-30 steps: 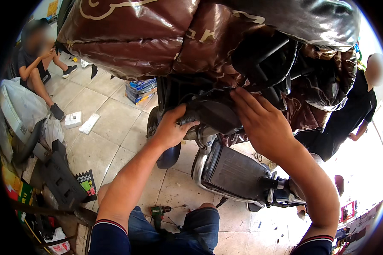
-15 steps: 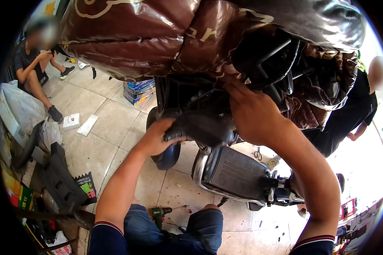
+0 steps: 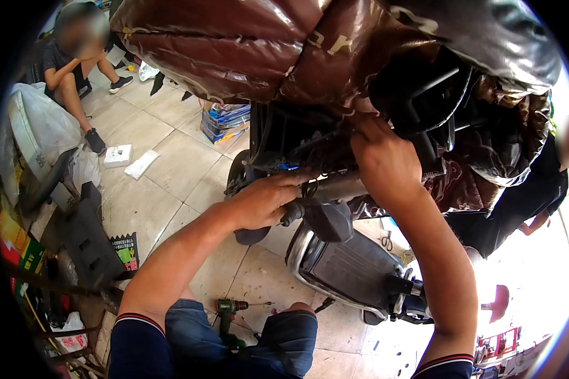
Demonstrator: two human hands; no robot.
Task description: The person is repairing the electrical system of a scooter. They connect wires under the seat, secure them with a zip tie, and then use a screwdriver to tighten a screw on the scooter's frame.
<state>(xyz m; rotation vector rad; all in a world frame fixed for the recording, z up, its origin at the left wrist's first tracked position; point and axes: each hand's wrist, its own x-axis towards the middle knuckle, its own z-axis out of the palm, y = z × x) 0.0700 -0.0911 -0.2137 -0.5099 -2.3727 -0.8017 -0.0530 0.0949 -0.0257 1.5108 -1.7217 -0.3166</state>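
My left hand (image 3: 269, 199) reaches with partly stretched fingers to the metal tube (image 3: 340, 186) below the scooter's opened front (image 3: 284, 136). A black plastic housing (image 3: 327, 221) with a ribbed sleeve (image 3: 292, 211) hangs beside that hand, tilted down. My right hand (image 3: 382, 158) is closed, its fingers bent into the dark workings under the quilted brown cover (image 3: 234, 44); what they hold is hidden. Below, the footboard (image 3: 341, 271) shows, and a green drill (image 3: 227, 319) lies between my legs.
A seated person (image 3: 69, 82) is at upper left and another person (image 3: 537, 189) in black at right. Bagged items (image 3: 38, 120), a dark plastic piece (image 3: 85, 240), white packets (image 3: 142, 164) and a blue stack (image 3: 224, 123) surround the scooter on the tiled floor (image 3: 158, 227).
The black housing has dropped lower and turned, uncovering the tube. My left hand moved off its ribbed end to above it. My right hand shifted slightly as the view moved.
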